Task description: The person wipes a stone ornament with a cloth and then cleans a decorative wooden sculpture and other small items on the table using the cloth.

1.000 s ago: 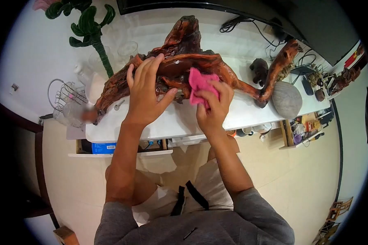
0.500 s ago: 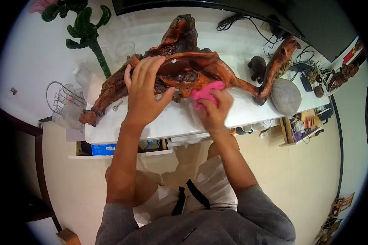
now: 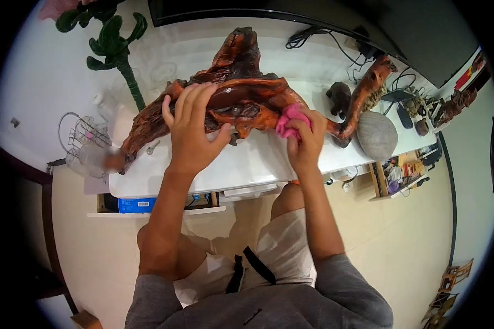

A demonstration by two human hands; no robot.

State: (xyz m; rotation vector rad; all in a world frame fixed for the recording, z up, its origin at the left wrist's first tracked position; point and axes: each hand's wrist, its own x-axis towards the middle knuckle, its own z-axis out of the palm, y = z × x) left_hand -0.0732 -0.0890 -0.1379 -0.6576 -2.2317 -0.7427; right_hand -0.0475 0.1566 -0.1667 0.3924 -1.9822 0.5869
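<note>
A large, glossy reddish-brown driftwood carving (image 3: 239,60) stretches across the white cabinet top. My left hand (image 3: 192,129) lies against its left-middle part, fingers stretched out over the wood and thumb apart near the lower edge. With bent fingers my right hand (image 3: 307,140) grips a pink cloth (image 3: 292,120), pressed to the carving right of its middle. The surface under the cloth is hidden.
Beyond the carving's right arm sits a round grey stone-like piece (image 3: 377,136), with a dark figurine (image 3: 339,98) behind. A wire rack (image 3: 89,134) and green plant stem (image 3: 127,77) stand left. Two drawers hang out below; a black screen (image 3: 335,24) borders the back.
My right hand has slid the pink cloth to the right along the carving. The left hand keeps its place on the wood. The whole view has shifted slightly.
</note>
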